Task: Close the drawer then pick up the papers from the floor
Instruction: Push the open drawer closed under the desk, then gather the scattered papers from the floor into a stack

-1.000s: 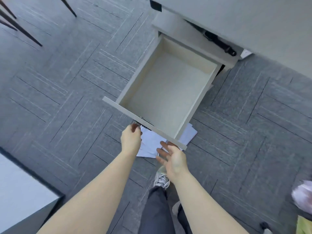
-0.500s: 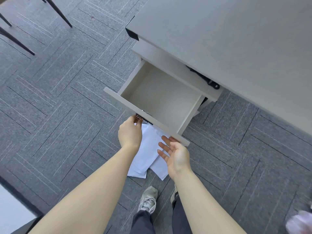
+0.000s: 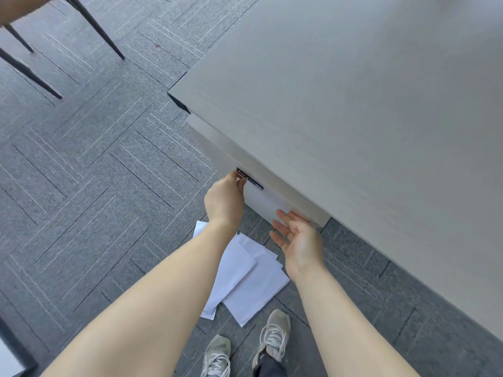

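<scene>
The pale grey drawer (image 3: pixel 268 204) sits pushed in under the desk top (image 3: pixel 353 118), only its front face showing. My left hand (image 3: pixel 224 200) is curled with its fingertips on the dark metal handle (image 3: pixel 249 179) at the drawer's upper edge. My right hand (image 3: pixel 298 238) is flat and spread, fingertips against the drawer front's lower right part. Several white papers (image 3: pixel 245 278) lie fanned on the grey carpet between my forearms, just below the drawer, partly hidden by my left arm.
My two grey sneakers (image 3: pixel 245 346) stand on the carpet right below the papers. Dark chair legs (image 3: pixel 54 44) slant across the upper left. A white surface corner (image 3: pixel 8 360) shows at the bottom left edge. The desk fills the right side.
The drawer has slid from wide open to pushed in under the desk. Both hands followed its front inward. More of the papers on the floor has come into view.
</scene>
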Available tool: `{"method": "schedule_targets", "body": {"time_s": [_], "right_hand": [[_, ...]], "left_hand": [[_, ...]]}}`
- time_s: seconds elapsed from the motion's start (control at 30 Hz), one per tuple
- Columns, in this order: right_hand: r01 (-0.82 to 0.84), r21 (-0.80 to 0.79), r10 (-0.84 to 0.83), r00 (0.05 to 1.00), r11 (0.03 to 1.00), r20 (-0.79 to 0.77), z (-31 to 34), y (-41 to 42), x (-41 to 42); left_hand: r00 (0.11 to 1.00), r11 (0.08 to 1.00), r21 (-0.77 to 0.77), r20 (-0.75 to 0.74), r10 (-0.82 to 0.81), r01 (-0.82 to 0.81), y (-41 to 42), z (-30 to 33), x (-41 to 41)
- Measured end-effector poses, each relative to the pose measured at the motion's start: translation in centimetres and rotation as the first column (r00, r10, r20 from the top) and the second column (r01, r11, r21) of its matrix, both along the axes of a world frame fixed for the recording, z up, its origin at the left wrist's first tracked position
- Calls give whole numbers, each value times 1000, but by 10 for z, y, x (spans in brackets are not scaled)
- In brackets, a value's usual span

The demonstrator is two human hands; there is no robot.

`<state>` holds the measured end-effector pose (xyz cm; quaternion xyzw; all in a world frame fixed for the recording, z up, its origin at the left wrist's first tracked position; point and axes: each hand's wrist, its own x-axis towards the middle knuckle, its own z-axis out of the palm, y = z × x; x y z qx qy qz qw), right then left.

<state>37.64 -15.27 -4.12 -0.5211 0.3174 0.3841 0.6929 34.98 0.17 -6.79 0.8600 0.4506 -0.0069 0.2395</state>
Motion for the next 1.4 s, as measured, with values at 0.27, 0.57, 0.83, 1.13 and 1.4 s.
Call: {"method": "schedule_targets", "body": {"time_s": [0.27,0.57,0.83,1.13,1.4], "right_hand": [[-87,-57,89,995,995,50,-2,-2,0],[-92,-43,93,995,995,36,-2,-5,2],[-114,-95,126,983,989,130,-3,4,-12],[-364,-497,434,900,788,28,-78,9,-124],[-625,-598,610,746,501,-269,-350,-41,-248]], "left_hand": [[976,969,139,-95,-193,205,8,-7,1],[992,992,-40,-38,-122,121,12,-11,2],[991,830,-558,116,67,9,22,-1,-12],[982,747,-647,-181,45,-154,39,-93,-229],[923,694,-637,-369,106,-335,58,-322,-343]]}}
